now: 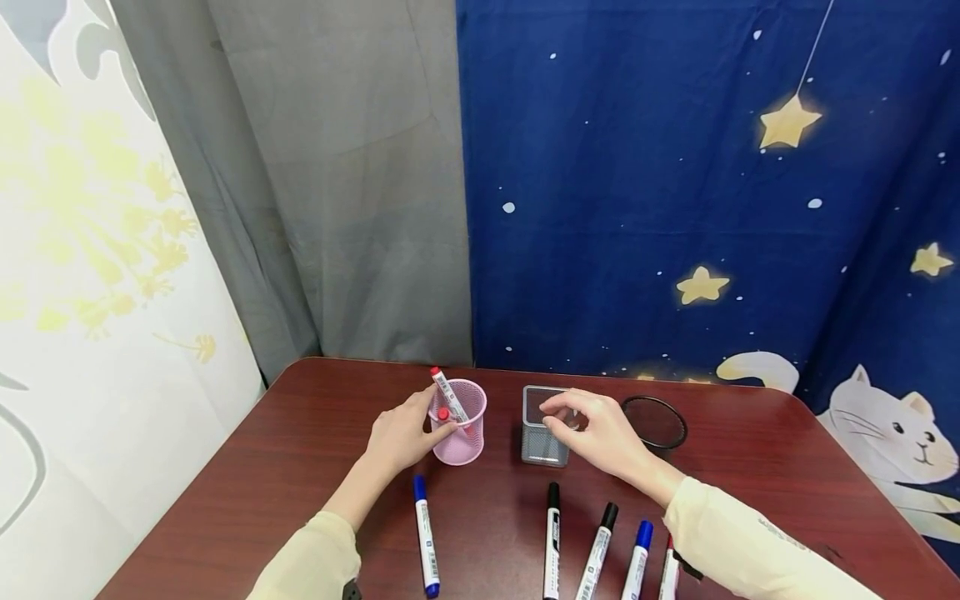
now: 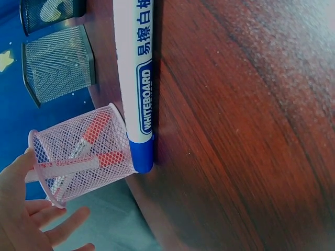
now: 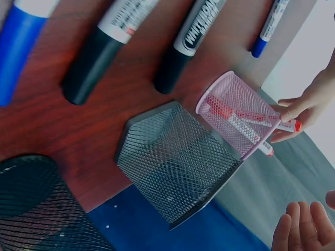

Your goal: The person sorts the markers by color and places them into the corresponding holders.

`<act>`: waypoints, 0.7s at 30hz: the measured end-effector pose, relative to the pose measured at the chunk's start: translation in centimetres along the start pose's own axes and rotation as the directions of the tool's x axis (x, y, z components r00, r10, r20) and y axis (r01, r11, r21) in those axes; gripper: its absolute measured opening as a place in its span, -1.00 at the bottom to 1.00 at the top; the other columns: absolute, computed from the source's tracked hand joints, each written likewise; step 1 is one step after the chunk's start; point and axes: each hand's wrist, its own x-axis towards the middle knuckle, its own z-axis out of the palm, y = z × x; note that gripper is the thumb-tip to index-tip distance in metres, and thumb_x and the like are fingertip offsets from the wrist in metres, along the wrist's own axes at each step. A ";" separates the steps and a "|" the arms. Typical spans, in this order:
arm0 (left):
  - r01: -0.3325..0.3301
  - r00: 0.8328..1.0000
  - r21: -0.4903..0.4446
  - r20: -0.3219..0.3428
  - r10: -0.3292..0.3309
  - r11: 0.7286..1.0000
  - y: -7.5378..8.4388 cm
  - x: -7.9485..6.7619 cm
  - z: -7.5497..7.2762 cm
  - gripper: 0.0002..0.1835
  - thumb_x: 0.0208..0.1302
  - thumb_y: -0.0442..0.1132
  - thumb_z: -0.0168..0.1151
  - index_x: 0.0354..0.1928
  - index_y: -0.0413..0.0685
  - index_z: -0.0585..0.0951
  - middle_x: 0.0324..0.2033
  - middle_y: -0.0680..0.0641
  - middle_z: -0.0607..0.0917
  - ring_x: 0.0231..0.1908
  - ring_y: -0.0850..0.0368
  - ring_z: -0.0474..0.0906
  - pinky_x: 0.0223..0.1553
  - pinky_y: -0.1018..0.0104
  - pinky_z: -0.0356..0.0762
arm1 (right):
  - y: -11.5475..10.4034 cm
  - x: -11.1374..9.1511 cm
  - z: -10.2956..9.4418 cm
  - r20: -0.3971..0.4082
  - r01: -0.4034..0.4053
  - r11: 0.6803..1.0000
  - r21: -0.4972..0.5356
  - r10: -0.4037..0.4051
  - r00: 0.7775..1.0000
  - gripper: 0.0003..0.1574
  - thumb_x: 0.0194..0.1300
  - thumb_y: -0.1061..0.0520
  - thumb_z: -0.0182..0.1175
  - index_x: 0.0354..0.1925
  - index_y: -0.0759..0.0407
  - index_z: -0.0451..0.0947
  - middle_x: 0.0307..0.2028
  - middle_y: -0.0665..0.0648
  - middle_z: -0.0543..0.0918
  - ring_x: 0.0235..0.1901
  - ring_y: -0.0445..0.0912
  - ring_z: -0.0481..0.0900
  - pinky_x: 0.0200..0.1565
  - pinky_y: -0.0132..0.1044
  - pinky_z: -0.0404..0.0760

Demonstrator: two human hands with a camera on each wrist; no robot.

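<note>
My left hand (image 1: 397, 433) is at the rim of a pink round mesh pen cup (image 1: 459, 452), thumb on the near side and fingers on the far side. Two red-capped whiteboard markers (image 1: 455, 402) lean inside that cup. Over the grey square mesh pen cup (image 1: 544, 450) hovers my right hand (image 1: 600, 429), its fingers bent and nothing between them. In the right wrist view its fingertips (image 3: 306, 227) appear beyond the square cup (image 3: 178, 157), apart from it.
A black round mesh cup (image 1: 681, 429) stands right of the square one, partly behind my right hand. One blue marker (image 1: 426, 537) lies before the pink cup. Two black markers (image 1: 552, 537), a blue one (image 1: 637, 562) and a red one (image 1: 669, 575) lie nearer me, to the right.
</note>
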 end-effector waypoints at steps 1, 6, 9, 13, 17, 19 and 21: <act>0.001 1.000 0.002 0.001 -0.001 1.000 0.0 0.0 0.0 -0.23 0.05 0.19 0.23 0.23 -0.13 0.36 0.04 -0.16 0.53 -0.12 -0.13 0.55 -0.19 -0.07 0.47 | 0.0 -0.3 0.0 -0.001 0.013 1.000 -0.003 -0.013 1.000 -0.79 0.09 0.21 0.28 -0.23 0.03 0.61 -0.40 -0.18 0.58 -0.45 -0.33 0.50 -0.48 -0.35 0.53; 0.003 1.000 0.007 0.006 -0.003 1.000 -0.1 0.0 0.1 -0.23 0.05 0.19 0.22 0.23 -0.12 0.36 0.05 -0.16 0.52 -0.12 -0.13 0.55 -0.19 -0.07 0.46 | 0.2 -1.6 -0.3 -0.007 0.073 0.997 -0.022 -0.073 0.997 -0.74 0.04 0.26 0.29 -0.25 -0.01 0.60 -0.43 -0.19 0.56 -0.48 -0.34 0.49 -0.47 -0.45 0.49; 0.004 1.000 0.007 0.006 -0.004 1.000 -0.1 0.0 0.1 -0.23 0.05 0.20 0.22 0.23 -0.12 0.36 0.04 -0.16 0.53 -0.12 -0.13 0.55 -0.19 -0.07 0.46 | 0.4 -2.5 -0.6 0.017 0.101 0.995 -0.017 -0.101 0.995 -0.70 0.02 0.28 0.29 -0.25 -0.02 0.59 -0.43 -0.20 0.55 -0.50 -0.35 0.47 -0.48 -0.50 0.45; 0.005 1.000 0.011 0.008 -0.005 1.000 -0.1 0.1 0.0 -0.22 0.05 0.20 0.22 0.23 -0.13 0.36 0.04 -0.16 0.53 -0.11 -0.13 0.55 -0.19 -0.07 0.46 | 0.8 -3.6 -1.0 0.070 0.123 0.992 -0.005 -0.122 0.990 -0.69 0.03 0.28 0.29 -0.24 -0.05 0.58 -0.43 -0.21 0.55 -0.53 -0.37 0.43 -0.52 -0.55 0.41; 0.006 1.000 0.009 0.015 -0.007 1.000 0.0 0.1 0.0 -0.22 0.06 0.19 0.22 0.23 -0.14 0.36 0.04 -0.17 0.52 -0.11 -0.13 0.54 -0.18 -0.07 0.46 | 1.2 -4.8 -1.5 0.099 0.139 0.990 -0.005 -0.138 0.985 -0.67 0.04 0.27 0.29 -0.23 -0.08 0.57 -0.41 -0.22 0.54 -0.52 -0.38 0.43 -0.52 -0.53 0.42; 0.008 1.000 0.007 0.015 -0.008 1.000 0.0 0.1 0.0 -0.22 0.05 0.19 0.22 0.23 -0.13 0.36 0.04 -0.17 0.53 -0.11 -0.14 0.54 -0.18 -0.07 0.46 | 1.4 -5.4 -1.7 0.099 0.152 0.988 -0.011 -0.150 0.984 -0.65 0.03 0.27 0.30 -0.22 -0.09 0.56 -0.41 -0.23 0.54 -0.51 -0.38 0.43 -0.51 -0.54 0.42; 0.005 1.000 0.008 0.013 -0.005 1.000 0.1 0.0 -0.1 -0.23 0.05 0.19 0.23 0.23 -0.14 0.36 0.03 -0.17 0.53 -0.12 -0.15 0.55 -0.19 -0.08 0.46 | 1.6 -6.1 -1.8 0.091 0.172 0.985 -0.020 -0.169 0.981 -0.63 0.00 0.29 0.31 -0.22 -0.08 0.56 -0.41 -0.22 0.54 -0.51 -0.37 0.43 -0.51 -0.56 0.40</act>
